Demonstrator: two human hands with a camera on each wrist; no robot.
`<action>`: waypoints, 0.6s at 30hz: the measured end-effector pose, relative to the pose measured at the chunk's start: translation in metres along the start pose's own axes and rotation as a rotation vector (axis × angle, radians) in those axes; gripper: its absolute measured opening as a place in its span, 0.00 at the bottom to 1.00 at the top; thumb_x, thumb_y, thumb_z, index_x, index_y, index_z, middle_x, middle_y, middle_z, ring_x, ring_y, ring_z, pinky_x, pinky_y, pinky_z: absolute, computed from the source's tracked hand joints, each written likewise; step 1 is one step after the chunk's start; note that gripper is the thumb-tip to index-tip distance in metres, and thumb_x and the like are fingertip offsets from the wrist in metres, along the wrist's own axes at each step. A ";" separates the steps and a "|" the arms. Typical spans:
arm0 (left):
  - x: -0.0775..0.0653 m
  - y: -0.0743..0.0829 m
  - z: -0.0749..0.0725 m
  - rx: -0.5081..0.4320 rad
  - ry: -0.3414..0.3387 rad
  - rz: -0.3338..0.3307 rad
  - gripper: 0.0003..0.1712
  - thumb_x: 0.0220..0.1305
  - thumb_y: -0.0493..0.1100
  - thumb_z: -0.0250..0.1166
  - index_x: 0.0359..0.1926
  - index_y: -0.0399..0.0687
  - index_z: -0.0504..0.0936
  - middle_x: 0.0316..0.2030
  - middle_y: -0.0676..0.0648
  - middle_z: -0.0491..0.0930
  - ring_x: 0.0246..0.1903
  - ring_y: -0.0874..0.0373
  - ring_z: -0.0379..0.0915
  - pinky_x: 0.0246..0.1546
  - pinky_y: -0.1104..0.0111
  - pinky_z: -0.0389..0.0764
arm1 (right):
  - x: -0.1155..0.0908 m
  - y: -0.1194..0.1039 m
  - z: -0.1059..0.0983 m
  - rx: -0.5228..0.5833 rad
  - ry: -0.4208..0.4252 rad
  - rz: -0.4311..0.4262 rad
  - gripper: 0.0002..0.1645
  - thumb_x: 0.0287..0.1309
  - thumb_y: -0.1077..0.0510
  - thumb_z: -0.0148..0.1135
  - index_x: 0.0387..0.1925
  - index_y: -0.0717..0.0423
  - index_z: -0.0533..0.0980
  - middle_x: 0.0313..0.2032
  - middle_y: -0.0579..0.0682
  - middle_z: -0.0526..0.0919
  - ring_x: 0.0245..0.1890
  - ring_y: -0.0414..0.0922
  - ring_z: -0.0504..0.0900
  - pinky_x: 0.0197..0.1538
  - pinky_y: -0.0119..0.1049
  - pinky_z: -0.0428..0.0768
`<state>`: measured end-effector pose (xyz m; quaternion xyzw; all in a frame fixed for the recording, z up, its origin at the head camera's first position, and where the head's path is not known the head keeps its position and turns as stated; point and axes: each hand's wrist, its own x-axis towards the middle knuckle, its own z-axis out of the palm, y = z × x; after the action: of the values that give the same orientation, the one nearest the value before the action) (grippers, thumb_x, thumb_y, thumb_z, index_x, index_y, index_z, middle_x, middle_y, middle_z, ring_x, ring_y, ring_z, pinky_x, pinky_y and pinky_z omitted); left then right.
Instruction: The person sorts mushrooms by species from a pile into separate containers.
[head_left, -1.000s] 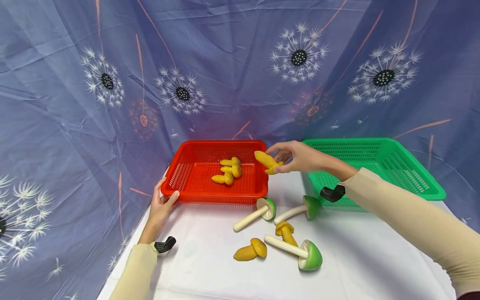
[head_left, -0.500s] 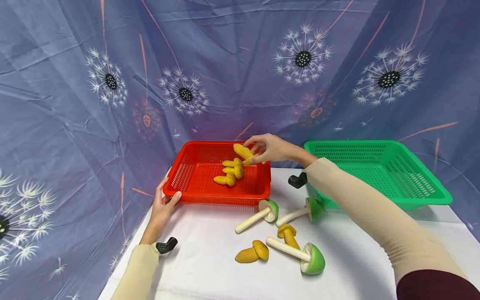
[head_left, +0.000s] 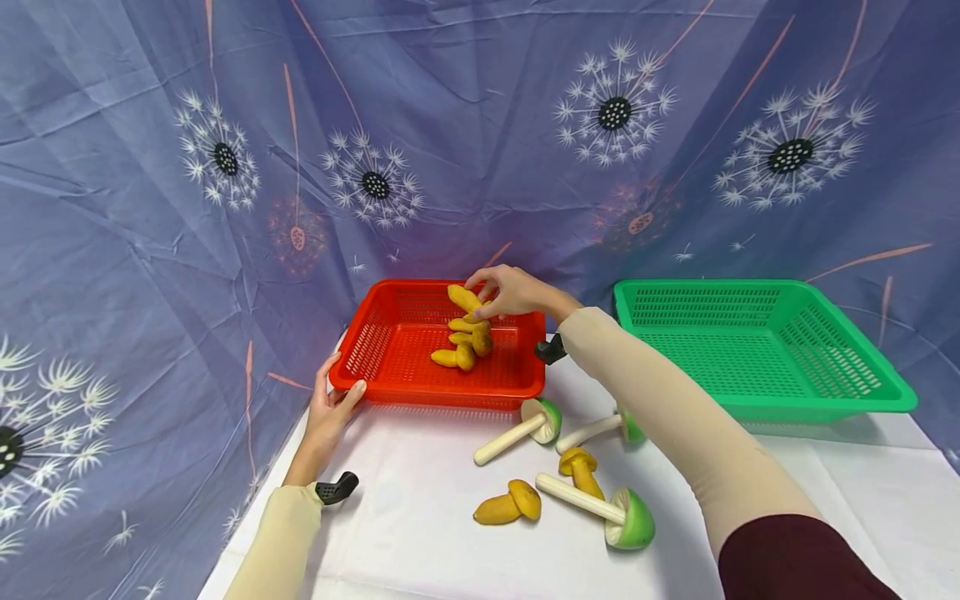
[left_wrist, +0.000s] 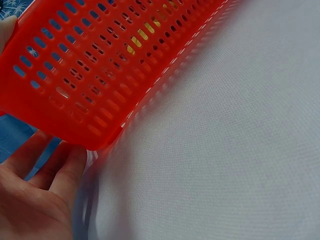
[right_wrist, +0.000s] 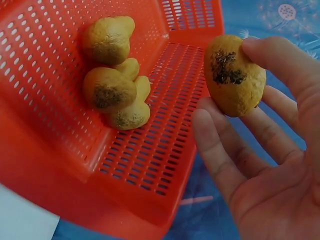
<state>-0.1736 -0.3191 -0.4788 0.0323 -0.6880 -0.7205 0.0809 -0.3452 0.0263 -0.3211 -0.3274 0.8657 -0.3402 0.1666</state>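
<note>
The right hand [head_left: 513,292] swings left from the right rim of the red plastic basket [head_left: 420,392] to above its rear, pinching a yellow mushroom [head_left: 463,297] near three yellow mushrooms [head_left: 454,358] inside (snugly bunched); the left hand [head_left: 327,414] grips its near-left corner.

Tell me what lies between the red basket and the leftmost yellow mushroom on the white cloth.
The head view shows a green-capped mushroom lying aslant on the white cloth between the red basket and that yellow mushroom.
</note>
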 end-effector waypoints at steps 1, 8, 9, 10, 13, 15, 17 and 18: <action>0.000 0.000 0.000 -0.002 -0.001 0.003 0.45 0.73 0.40 0.65 0.80 0.68 0.50 0.73 0.40 0.61 0.60 0.60 0.71 0.64 0.64 0.75 | 0.003 0.001 0.002 0.004 0.001 0.009 0.35 0.60 0.53 0.76 0.67 0.50 0.74 0.53 0.55 0.83 0.44 0.50 0.85 0.49 0.45 0.86; 0.001 -0.002 0.000 -0.010 -0.006 0.008 0.45 0.74 0.40 0.65 0.80 0.69 0.50 0.73 0.41 0.60 0.64 0.54 0.68 0.63 0.66 0.75 | 0.015 0.005 0.009 -0.070 0.025 0.020 0.46 0.62 0.50 0.73 0.76 0.49 0.62 0.66 0.61 0.75 0.63 0.57 0.76 0.64 0.50 0.77; 0.001 -0.002 0.000 -0.012 -0.008 0.007 0.45 0.74 0.40 0.64 0.80 0.68 0.50 0.73 0.41 0.60 0.64 0.52 0.67 0.64 0.66 0.75 | 0.015 0.006 0.009 -0.094 0.024 0.019 0.47 0.63 0.50 0.73 0.77 0.49 0.60 0.69 0.62 0.72 0.67 0.58 0.72 0.68 0.52 0.72; 0.001 -0.002 0.000 -0.013 -0.009 0.006 0.45 0.74 0.40 0.65 0.80 0.68 0.50 0.73 0.41 0.60 0.65 0.51 0.67 0.64 0.66 0.75 | 0.015 0.006 0.010 -0.113 0.021 0.020 0.48 0.63 0.49 0.73 0.78 0.48 0.59 0.70 0.63 0.70 0.71 0.58 0.68 0.71 0.54 0.68; 0.002 -0.002 0.000 -0.013 -0.012 0.005 0.45 0.74 0.40 0.64 0.80 0.68 0.49 0.74 0.41 0.60 0.65 0.51 0.67 0.65 0.64 0.74 | 0.015 0.008 0.012 -0.149 0.007 0.013 0.49 0.63 0.49 0.72 0.78 0.50 0.58 0.71 0.64 0.68 0.73 0.60 0.64 0.76 0.59 0.55; 0.002 -0.002 0.000 -0.007 -0.009 0.006 0.45 0.74 0.40 0.64 0.80 0.68 0.49 0.74 0.41 0.59 0.64 0.53 0.68 0.66 0.63 0.73 | 0.015 0.009 0.013 -0.163 0.001 0.006 0.48 0.63 0.49 0.72 0.78 0.51 0.59 0.71 0.64 0.69 0.73 0.60 0.65 0.77 0.60 0.50; 0.002 -0.001 0.000 -0.002 -0.007 0.008 0.46 0.74 0.40 0.64 0.80 0.68 0.49 0.74 0.41 0.59 0.62 0.56 0.69 0.66 0.62 0.73 | 0.014 0.009 0.014 -0.166 0.002 0.000 0.47 0.63 0.50 0.73 0.77 0.50 0.60 0.70 0.63 0.70 0.72 0.60 0.65 0.78 0.60 0.46; 0.002 -0.001 0.000 0.001 -0.005 0.006 0.46 0.74 0.40 0.64 0.80 0.68 0.49 0.74 0.41 0.59 0.61 0.58 0.70 0.65 0.63 0.74 | 0.014 0.010 0.014 -0.172 0.002 -0.004 0.46 0.63 0.50 0.73 0.77 0.50 0.61 0.70 0.63 0.71 0.72 0.60 0.66 0.78 0.60 0.43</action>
<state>-0.1754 -0.3196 -0.4801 0.0285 -0.6886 -0.7200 0.0811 -0.3530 0.0151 -0.3387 -0.3418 0.8912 -0.2654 0.1362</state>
